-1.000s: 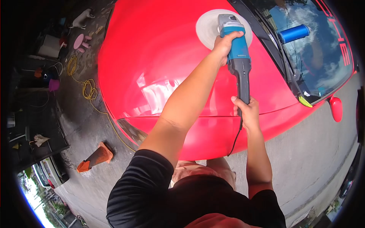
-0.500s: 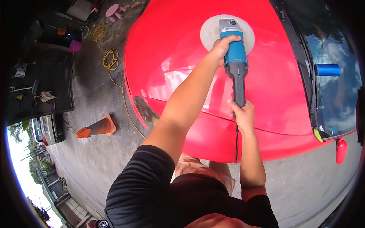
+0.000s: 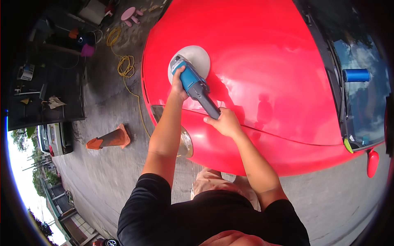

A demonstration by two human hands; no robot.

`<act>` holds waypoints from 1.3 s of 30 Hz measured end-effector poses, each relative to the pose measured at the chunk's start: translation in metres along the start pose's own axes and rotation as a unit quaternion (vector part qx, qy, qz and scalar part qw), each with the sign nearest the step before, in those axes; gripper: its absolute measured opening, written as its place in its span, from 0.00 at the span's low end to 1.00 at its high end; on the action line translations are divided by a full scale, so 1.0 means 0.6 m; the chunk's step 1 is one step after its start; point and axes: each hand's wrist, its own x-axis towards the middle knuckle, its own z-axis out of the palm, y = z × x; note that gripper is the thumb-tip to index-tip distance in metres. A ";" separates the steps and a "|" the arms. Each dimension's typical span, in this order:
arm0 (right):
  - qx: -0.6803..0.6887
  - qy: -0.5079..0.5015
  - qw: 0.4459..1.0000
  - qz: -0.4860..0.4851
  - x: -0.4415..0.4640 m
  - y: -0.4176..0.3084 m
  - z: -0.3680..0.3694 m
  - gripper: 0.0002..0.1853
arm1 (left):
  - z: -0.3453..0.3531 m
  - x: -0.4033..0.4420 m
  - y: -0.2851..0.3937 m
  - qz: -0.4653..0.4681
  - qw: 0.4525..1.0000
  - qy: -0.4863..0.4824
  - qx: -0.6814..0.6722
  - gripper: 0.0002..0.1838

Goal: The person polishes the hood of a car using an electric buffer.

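Observation:
A blue and dark grey car polisher lies at a slant over the red car hood. Its round whitish pad rests on the paint near the hood's front edge. My left hand wraps the blue body just behind the polisher's head, thumb on top. Around the rear of the dark handle, my right hand is closed. The headlight shows partly behind my left forearm. Most of the fingers are hidden beneath the tool.
A yellow cable lies coiled on the concrete left of the car. An orange traffic cone lies on its side nearby. A blue roll sits by the windshield. A pink stool stands at the far left.
Both hands have swept the polisher left, from the middle of the hood toward the car's front and nearer to me. The tool has turned from nearly straight to slanted.

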 end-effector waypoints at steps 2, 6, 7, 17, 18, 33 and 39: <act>-0.024 -0.037 0.999 0.019 -0.015 -0.005 0.022 0.32 | -0.052 -0.041 -0.014 0.004 0.999 0.022 -0.025 0.36; -0.056 -0.094 0.994 0.027 -0.044 0.016 0.054 0.34 | -0.142 -0.088 -0.061 0.027 0.998 0.023 -0.050 0.36; -0.069 -0.096 0.993 0.024 -0.054 0.023 0.055 0.34 | -0.133 -0.107 -0.072 0.050 0.997 0.035 -0.043 0.37; 0.029 0.013 0.999 0.006 -0.171 0.118 -0.157 0.34 | 0.159 -0.069 -0.161 0.007 0.995 -0.094 0.016 0.39; 0.035 0.045 0.998 0.002 -0.185 0.133 -0.184 0.34 | 0.218 -0.065 -0.174 0.004 0.993 -0.109 0.038 0.38; 0.280 0.330 0.901 0.035 -0.391 0.269 -0.280 0.24 | 0.670 -0.131 -0.408 -0.097 0.944 -0.203 0.241 0.37; 0.190 0.253 0.948 0.019 -0.287 0.217 -0.231 0.25 | 0.499 -0.080 -0.287 -0.091 0.976 -0.147 0.135 0.36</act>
